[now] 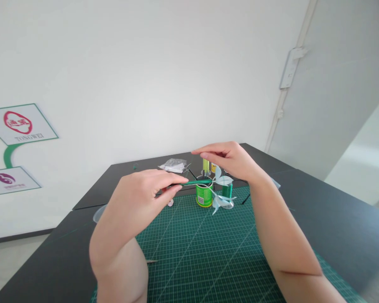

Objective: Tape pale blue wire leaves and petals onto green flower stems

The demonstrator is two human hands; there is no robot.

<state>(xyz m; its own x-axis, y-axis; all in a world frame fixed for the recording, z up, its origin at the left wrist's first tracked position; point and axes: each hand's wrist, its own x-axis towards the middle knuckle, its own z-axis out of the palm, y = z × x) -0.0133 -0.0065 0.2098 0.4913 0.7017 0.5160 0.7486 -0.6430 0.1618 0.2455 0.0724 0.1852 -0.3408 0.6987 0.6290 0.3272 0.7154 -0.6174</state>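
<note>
My left hand [148, 189] pinches a thin green stem [195, 182] between thumb and fingers. The stem points right, toward a pale blue artificial flower [222, 180] with thin petals. A second pale blue flower [220, 202] hangs lower, on a pale stalk. Above the stem and apart from it is my right hand [229, 155], its fingers long and together, the thumb pressed up near them. Anything thin between those fingertips is too small to make out. Behind the stem stands a green can [204, 195] with dark sticks in it; a green thread spool [227, 190] is beside it.
A green cutting mat [202, 252] with a grid covers much of the dark table [328, 206]. Farther back lie a clear plastic bag [174, 165] with white pieces and a yellow-green container [205, 167]. A pointed metal tip [151, 261] shows beside my left forearm.
</note>
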